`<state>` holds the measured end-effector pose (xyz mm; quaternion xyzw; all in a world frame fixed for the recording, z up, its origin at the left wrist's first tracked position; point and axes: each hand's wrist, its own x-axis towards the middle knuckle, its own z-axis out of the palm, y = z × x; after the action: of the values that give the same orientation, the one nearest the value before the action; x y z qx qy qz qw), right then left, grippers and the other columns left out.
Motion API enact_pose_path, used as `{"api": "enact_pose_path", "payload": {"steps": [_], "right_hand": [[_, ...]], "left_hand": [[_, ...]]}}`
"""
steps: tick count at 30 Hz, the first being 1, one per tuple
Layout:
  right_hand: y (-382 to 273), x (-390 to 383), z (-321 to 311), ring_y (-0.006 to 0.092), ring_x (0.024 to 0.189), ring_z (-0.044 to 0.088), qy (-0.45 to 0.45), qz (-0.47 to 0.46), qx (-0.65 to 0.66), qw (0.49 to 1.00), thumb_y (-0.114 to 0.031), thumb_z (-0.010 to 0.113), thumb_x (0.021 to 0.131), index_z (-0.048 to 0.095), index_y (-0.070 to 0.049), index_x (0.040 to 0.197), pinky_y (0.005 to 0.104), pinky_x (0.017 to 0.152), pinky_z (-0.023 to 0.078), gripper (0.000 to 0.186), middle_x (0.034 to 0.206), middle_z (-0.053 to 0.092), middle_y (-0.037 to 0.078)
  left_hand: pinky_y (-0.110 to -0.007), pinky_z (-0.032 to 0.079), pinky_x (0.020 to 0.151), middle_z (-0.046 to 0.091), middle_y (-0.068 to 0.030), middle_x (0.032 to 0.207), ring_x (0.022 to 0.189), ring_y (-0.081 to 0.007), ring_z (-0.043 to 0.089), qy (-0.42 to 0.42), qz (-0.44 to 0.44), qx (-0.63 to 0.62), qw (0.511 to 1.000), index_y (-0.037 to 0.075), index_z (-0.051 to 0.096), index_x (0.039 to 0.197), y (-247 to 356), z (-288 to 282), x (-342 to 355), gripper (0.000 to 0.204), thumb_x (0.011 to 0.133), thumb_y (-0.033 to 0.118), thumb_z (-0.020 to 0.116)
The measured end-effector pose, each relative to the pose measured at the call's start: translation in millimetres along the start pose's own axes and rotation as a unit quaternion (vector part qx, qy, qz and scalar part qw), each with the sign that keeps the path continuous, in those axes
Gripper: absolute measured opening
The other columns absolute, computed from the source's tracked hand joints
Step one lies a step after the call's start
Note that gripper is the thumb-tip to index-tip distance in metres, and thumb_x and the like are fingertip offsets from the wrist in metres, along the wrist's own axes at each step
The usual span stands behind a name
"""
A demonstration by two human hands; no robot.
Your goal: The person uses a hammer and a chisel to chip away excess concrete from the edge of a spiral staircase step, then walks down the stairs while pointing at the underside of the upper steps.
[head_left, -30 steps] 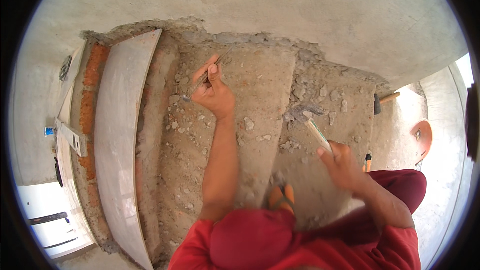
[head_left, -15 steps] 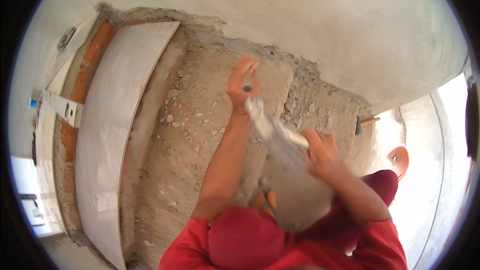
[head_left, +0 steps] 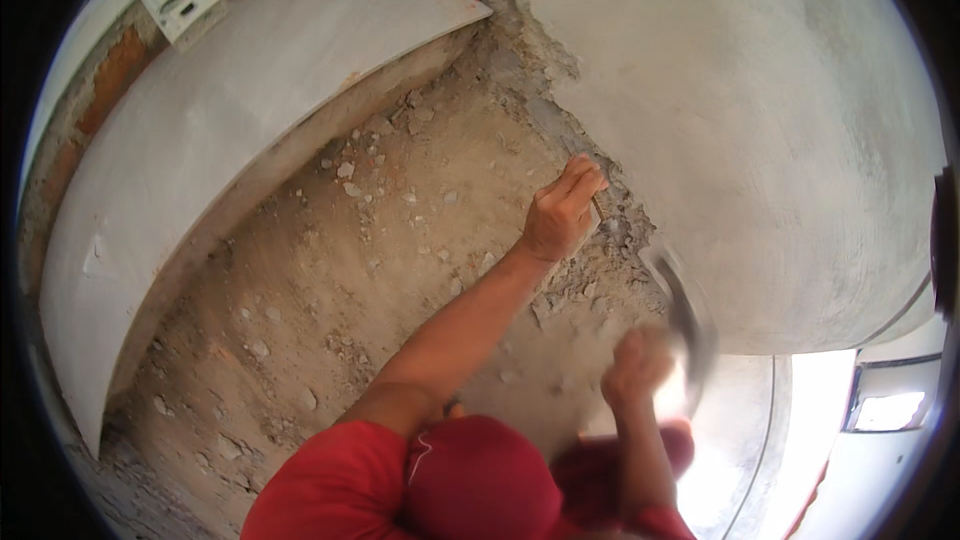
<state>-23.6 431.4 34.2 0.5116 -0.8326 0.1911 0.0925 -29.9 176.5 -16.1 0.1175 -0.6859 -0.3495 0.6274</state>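
One slim rod [head_left: 600, 210] slants along the right side of the left hand [head_left: 562, 218], which pinches it beside the broken plaster edge [head_left: 632, 218], while the blurred right hand [head_left: 638, 365] grips a hammer [head_left: 688, 320] reaching up on its right, apart from the rod.

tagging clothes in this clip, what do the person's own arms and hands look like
Both arms have short red sleeves and are bare below. The left hand is ungloved, with no watch or band showing at its wrist. The right hand, blurred, looks ungloved too.
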Motion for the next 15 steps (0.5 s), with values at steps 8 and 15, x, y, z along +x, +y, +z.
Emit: {"api": "enact_pose_path", "payload": {"steps": [8, 15], "right_hand": [[-3, 12, 9, 0.0314, 0.054, 0.051, 0.098, -0.044, 0.034, 0.994, -0.012, 0.056, 0.098, 0.058, -0.003, 0.083, 0.0404, 0.05, 0.043, 0.018, 0.066, 0.053, 0.016], [-38, 44, -2, 0.0242, 0.048, 0.047, -0.011, 0.181, 0.062, 0.981, -0.007, 0.038, 0.099, 0.045, -0.007, 0.062, 0.0354, 0.045, 0.035, 0.038, 0.059, 0.047, 0.01]], "left_hand": [[-0.04, 0.064, 0.077, 0.07, -0.018, 0.106, 0.106, -0.0369, 0.071, -0.003, -0.013, 0.023, 1.0, -0.003, 0.063, 0.103, -4, 1, -3, 0.031, 0.075, -0.018, 0.064], [-0.039, 0.063, 0.077, 0.067, -0.0159, 0.1, 0.106, -0.0355, 0.069, 0.005, -0.009, 0.047, 0.999, -0.003, 0.058, 0.099, -5, 11, -3, 0.026, 0.077, -0.017, 0.065]]}}
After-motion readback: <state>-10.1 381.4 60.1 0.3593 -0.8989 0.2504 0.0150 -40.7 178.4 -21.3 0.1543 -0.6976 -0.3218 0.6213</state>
